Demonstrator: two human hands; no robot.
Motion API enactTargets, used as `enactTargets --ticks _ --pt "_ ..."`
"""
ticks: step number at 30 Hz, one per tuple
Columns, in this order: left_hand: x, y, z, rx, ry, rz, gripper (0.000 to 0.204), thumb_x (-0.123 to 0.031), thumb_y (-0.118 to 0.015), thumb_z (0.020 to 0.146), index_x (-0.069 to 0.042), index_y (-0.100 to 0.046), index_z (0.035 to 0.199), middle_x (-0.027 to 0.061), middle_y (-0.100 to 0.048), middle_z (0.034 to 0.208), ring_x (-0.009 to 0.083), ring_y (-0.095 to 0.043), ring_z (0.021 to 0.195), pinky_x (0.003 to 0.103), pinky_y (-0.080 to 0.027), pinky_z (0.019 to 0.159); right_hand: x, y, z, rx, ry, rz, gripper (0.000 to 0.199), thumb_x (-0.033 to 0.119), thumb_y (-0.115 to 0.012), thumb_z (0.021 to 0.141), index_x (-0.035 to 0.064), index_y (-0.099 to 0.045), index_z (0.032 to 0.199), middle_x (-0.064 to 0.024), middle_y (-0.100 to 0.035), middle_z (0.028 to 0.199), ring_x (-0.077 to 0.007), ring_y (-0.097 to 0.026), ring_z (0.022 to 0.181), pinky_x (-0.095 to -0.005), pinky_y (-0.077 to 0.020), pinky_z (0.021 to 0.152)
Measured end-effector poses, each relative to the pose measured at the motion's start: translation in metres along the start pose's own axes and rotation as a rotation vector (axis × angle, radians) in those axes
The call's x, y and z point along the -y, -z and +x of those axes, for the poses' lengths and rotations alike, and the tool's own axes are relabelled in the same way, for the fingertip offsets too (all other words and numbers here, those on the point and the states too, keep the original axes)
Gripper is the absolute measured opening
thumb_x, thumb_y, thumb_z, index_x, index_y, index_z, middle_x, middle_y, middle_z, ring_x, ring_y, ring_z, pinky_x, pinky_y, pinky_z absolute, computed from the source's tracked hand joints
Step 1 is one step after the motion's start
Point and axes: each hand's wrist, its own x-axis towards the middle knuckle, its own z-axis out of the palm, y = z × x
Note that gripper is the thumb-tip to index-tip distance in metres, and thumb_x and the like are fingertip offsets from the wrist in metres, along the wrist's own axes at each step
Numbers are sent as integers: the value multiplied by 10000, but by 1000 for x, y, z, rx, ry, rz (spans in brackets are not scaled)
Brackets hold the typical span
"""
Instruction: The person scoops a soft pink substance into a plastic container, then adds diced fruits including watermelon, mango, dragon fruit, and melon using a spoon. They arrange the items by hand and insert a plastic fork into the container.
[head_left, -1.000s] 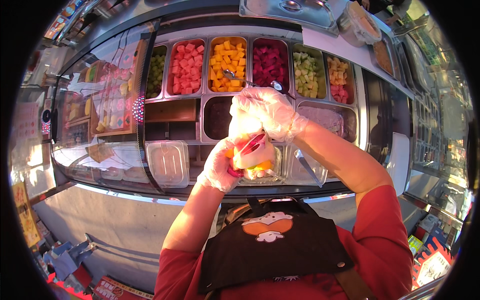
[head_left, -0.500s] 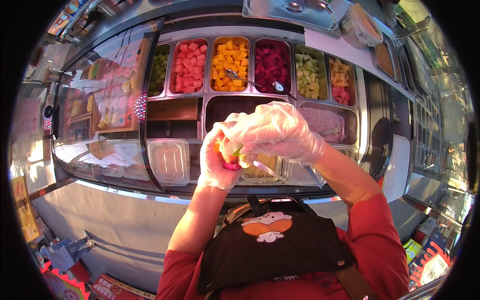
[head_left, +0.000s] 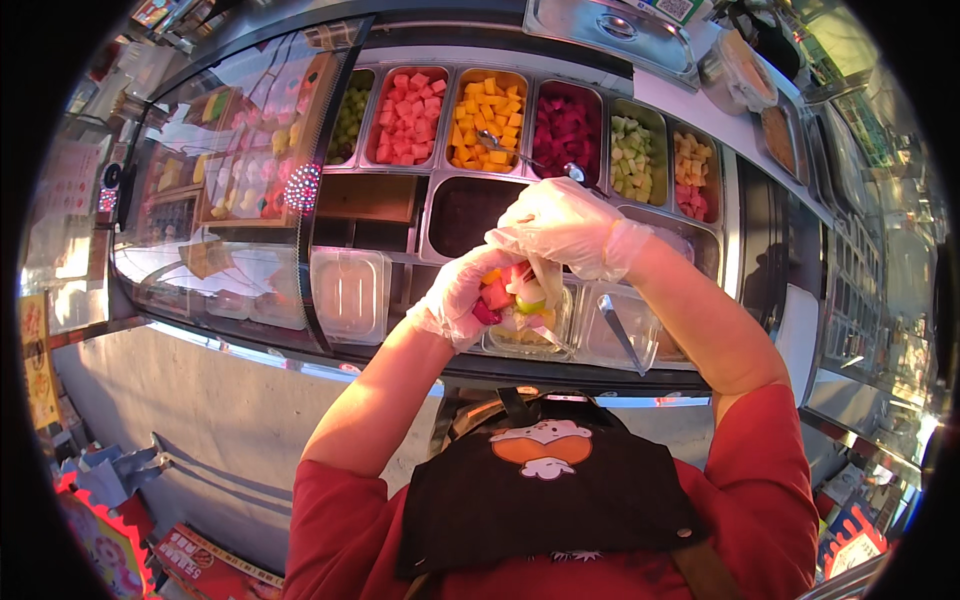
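Note:
Both my hands wear clear, thin plastic gloves and meet above the counter's front half. My left hand point(head_left: 458, 302) is curled around a bundle of cut fruit point(head_left: 497, 293), with red, orange and dark pink pieces and a green grape showing. A pale, soft sheet point(head_left: 546, 278) hangs at the bundle's right side. My right hand point(head_left: 570, 228) is closed over the top of that sheet, fingers bent down and touching the left fingertips. What the bundle rests in is mostly hidden by the left palm.
Behind the hands stand metal pans of watermelon cubes point(head_left: 408, 120), mango cubes point(head_left: 488, 125), dark pink fruit point(head_left: 566, 130) and green-white cubes point(head_left: 636, 160). Spoons point(head_left: 497, 143) lie across them. Nearer are a clear lidded box point(head_left: 350, 290) and a metal utensil point(head_left: 622, 333). A glass display case point(head_left: 215, 190) stands left.
The view has shifted, so the counter sits further right. My right hand has lifted off the bundle's front, and more of the fruit and the pale sheet now shows. My left hand keeps its hold.

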Motion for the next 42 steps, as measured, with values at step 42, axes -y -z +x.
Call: enactTargets --ticks 42 --pt "45 6 0 226 -500 -172 740 -375 -799 871 -81 -480 1471 197 -485 1487 374 -519 1348 497 -529 1087 -25 -115 -100 -919 4 631 223 135 -703 989 27 -698 1184 -82 -715 1112 -189 -699 1020 -310 -564 852"
